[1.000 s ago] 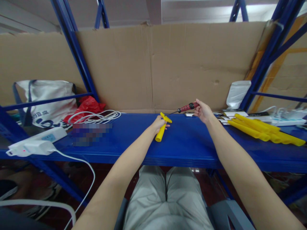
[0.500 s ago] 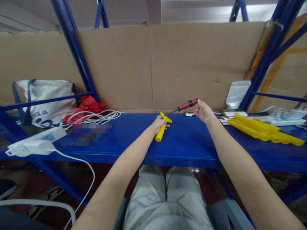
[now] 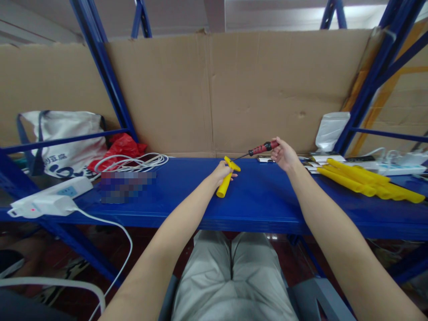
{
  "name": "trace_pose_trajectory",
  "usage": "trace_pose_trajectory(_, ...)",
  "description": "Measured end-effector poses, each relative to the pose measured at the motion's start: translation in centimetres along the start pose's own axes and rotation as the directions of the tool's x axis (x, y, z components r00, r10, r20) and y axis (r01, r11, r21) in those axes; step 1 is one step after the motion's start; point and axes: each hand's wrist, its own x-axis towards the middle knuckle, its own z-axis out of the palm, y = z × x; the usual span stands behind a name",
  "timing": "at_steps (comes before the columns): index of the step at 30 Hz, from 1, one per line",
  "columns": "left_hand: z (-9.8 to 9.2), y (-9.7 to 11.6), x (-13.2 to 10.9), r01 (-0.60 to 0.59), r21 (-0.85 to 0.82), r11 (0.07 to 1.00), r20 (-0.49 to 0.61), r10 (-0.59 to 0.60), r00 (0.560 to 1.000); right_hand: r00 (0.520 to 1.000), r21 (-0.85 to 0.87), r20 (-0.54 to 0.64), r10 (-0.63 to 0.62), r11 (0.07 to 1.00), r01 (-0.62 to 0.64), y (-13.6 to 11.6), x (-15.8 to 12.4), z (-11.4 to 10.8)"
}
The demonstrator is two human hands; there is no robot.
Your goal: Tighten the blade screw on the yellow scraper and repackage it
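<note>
My left hand (image 3: 223, 173) is closed round a yellow T-shaped plastic piece (image 3: 223, 188), just above the blue shelf (image 3: 180, 196). Its tube-like stem points down toward me and its crosspiece lies at the far end. In my right hand (image 3: 283, 154), the fingertips pinch the handle end of a screwdriver (image 3: 261, 148) with a red and black grip. The screwdriver slants down to the left, its thin shaft reaching the crosspiece. Whether the tip sits in a screw is too small to make out.
Several yellow tubes (image 3: 364, 178) lie in a pile at the right. To the left are a white power strip (image 3: 50, 198), a coiled white cable (image 3: 140, 161), a red plastic bag (image 3: 122, 149) and a cloth bag (image 3: 70, 133). A cardboard wall (image 3: 254, 89) stands behind the shelf.
My right fingers have shifted slightly on the screwdriver, and its handle looks turned a little. The yellow piece and my left hand stay almost where they were.
</note>
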Motion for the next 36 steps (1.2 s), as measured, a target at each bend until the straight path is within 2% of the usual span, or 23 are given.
trace_pose_trajectory(9,-0.03,-0.05,0.19,-0.002,0.001,1.0,0.014,0.002,1.0,1.0,0.025,-0.015,-0.013,1.0,0.013,-0.05,-0.03,0.09)
trace_pose_trajectory(14,-0.06,-0.09,0.26,-0.003,0.005,1.0,0.018,0.003,1.0,0.999,0.005,0.013,-0.051,0.999,0.051,0.07,-0.03,0.17)
trace_pose_trajectory(22,-0.07,-0.19,0.4,0.0,0.006,1.0,0.017,0.0,1.0,0.994,0.002,-0.102,0.034,0.999,-0.034,-0.02,0.1,0.36)
trace_pose_trajectory(26,-0.06,-0.31,0.63,0.007,-0.002,1.0,0.005,-0.007,1.0,0.992,-0.037,-0.127,0.008,0.999,-0.013,0.09,-0.04,0.55)
trace_pose_trajectory(36,-0.09,-0.19,0.4,-0.002,-0.007,1.0,0.009,0.002,1.0,0.999,-0.045,-0.045,0.006,0.999,-0.008,0.01,0.28,0.09)
